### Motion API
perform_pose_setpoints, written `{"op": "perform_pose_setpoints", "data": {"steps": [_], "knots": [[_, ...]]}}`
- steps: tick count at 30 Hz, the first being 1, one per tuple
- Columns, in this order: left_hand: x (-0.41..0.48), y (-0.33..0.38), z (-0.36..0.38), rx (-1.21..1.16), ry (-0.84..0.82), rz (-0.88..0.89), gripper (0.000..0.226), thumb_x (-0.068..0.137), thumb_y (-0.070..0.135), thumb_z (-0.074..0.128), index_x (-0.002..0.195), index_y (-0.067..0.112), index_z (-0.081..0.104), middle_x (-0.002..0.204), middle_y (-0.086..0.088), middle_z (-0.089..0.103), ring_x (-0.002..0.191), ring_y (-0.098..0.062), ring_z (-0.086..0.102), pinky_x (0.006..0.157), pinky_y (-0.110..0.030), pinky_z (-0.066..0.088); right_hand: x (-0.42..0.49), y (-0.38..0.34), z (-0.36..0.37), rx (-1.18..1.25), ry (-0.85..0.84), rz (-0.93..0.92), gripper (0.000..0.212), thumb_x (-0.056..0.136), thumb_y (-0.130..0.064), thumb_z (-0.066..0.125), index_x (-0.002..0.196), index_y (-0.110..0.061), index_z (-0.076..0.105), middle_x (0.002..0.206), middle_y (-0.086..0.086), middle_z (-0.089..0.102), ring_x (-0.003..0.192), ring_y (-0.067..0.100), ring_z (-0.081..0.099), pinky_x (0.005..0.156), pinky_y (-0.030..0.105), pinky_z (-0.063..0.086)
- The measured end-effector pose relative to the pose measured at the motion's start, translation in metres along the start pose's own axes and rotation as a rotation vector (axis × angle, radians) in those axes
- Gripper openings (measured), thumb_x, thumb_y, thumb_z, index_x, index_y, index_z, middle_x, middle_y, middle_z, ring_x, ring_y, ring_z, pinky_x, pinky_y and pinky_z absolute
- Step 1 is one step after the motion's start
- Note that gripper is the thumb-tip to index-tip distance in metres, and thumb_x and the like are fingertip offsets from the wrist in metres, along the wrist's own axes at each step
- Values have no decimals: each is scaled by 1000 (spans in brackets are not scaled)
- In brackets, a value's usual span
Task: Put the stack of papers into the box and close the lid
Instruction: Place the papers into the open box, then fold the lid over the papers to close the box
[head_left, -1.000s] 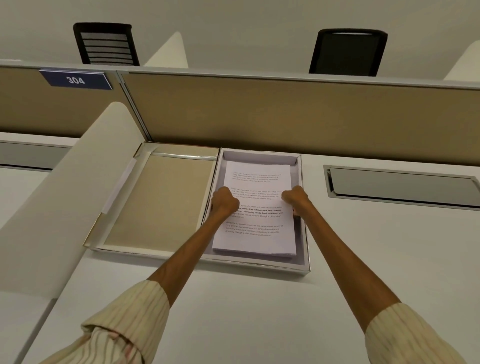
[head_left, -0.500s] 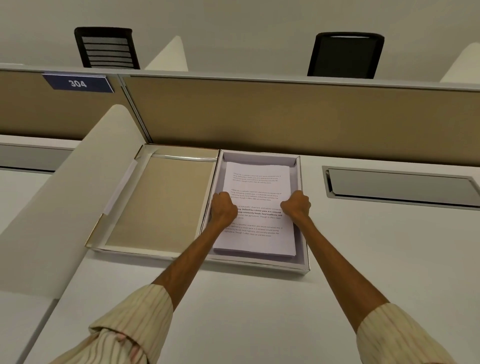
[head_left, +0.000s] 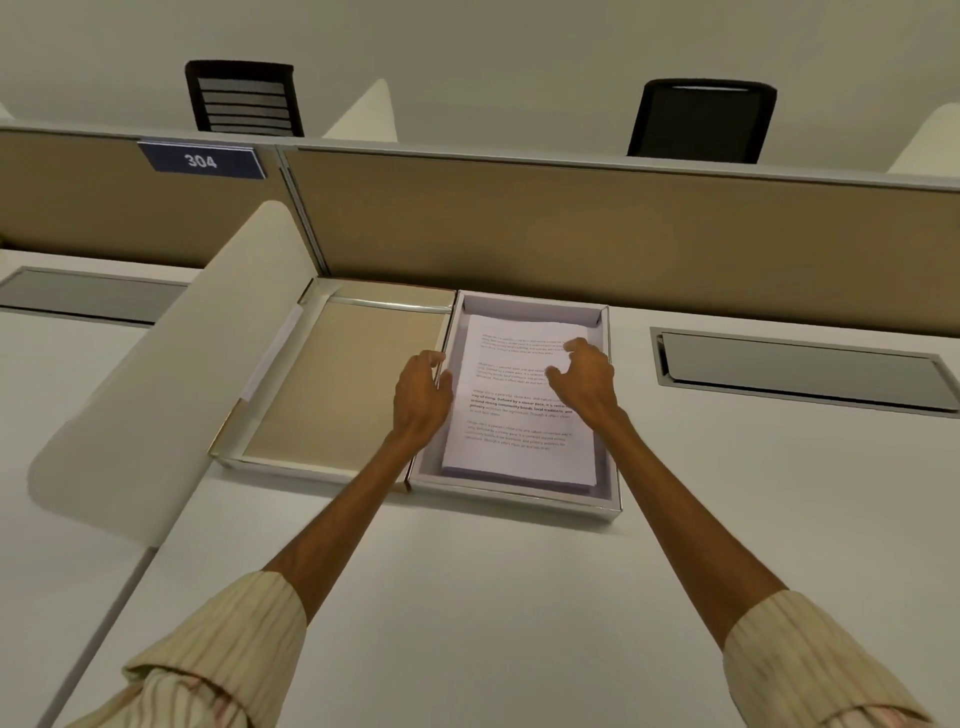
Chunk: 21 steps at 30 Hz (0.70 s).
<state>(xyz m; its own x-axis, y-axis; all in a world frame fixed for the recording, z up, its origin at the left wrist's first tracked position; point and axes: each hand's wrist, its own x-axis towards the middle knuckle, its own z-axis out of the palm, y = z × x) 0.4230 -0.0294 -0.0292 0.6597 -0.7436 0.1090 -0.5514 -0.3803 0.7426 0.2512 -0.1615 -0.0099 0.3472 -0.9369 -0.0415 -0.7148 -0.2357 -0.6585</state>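
Note:
A stack of printed white papers (head_left: 514, 447) lies flat inside the shallow white box (head_left: 519, 501) on the desk. The box's hinged lid (head_left: 343, 384), beige inside, lies open flat to the left of it. My left hand (head_left: 421, 395) hovers over the box's left wall, at the seam with the lid, fingers apart and holding nothing. My right hand (head_left: 584, 376) is spread above the right half of the top sheet, fingers curled and apart, with nothing in it.
A beige partition (head_left: 571, 234) runs just behind the box. A curved white divider (head_left: 156, 384) stands left of the lid. A grey cable hatch (head_left: 800, 371) sits in the desk to the right. Two black chairs stand beyond the partition.
Both hands were fists pressing on the sides of the paper stack. They have opened and lifted off, the left drifting toward the lid seam, the right further up the sheet.

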Motion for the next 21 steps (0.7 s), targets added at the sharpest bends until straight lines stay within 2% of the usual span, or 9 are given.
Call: {"op": "perform_pose_setpoints", "data": {"steps": [3,8,14,21], "knots": [[-2,-6,-10,19,10,3,32,99,17,53,129,5,56,131,-14,61,122,-28,57,103,-35,46,1,-11,4,20,-63,-61,52,89,-31,65,135,-11,49,143,10,51,130,28,51,107,38,42],[-23,-40,-48,47,104,-65,30,99,16,52,126,4,58,126,-15,64,119,-28,60,101,-36,47,-27,-46,38,-24,-275,-258,62,87,-38,67,141,-15,43,151,8,41,137,28,42,111,41,36],[-49,-72,-77,83,64,-113,32,90,2,51,120,2,64,120,-14,69,113,-28,64,100,-42,51,-59,-71,82,-104,-506,-392,77,80,-43,73,145,-19,39,157,7,31,143,28,32,115,45,31],[-72,-94,-89,236,-85,-165,33,87,8,50,105,10,78,112,-8,76,107,-23,70,101,-36,50,-94,-81,123,-217,-587,-489,81,74,-42,78,142,-17,44,147,7,43,134,26,43,110,40,39]]}}
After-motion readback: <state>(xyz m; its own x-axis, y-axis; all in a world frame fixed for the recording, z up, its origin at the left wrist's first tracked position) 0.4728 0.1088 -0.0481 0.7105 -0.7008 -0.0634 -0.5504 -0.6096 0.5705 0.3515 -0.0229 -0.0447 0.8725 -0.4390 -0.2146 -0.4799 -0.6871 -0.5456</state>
